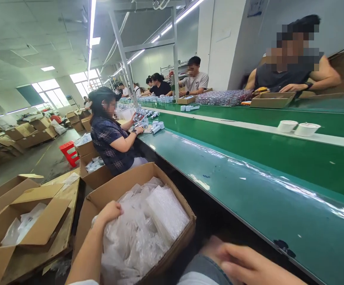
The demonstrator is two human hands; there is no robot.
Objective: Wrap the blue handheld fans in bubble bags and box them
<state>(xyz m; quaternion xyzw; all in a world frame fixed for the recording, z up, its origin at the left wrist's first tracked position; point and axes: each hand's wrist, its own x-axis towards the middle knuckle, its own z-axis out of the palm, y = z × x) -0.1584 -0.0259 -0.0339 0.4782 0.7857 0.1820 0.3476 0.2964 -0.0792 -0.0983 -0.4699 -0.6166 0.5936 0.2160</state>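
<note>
"so, what is the left hand (111,211) doing?"

"it is reaching over the left side of the big cardboard box (84,217) and touching the crumpled clear plastic (130,237) inside. its fingers are curling loosely, but i'm not managing to tell whether they are pinching any of it."

"and where is that plastic lying?"

"it is filling most of the box, while a bubble-wrap bundle (167,211) is resting on top of it, towards the right wall. the box itself is standing just beside the near edge of the long green bench (190,158)."

"is the right hand (240,261) holding anything?"

"it is blurring, so i can't tell. it is hovering low by the wearer's leg, to the right of the box, with its fingers partly bending."

"who else is sitting nearby?"

"a person in a plaid shirt (112,138) is sitting beyond the box, working with both hands at the bench edge, where pale plastic parts (157,126) are lying. across the belt (249,146), a person in a dark sleeveless top (291,75) is leaning near an open carton (271,102)."

"anything else?"

"two white tubs (307,129) are standing on the pale strip along the belt, and a red stool (69,152) is standing on the floor behind the plaid shirt."
</note>
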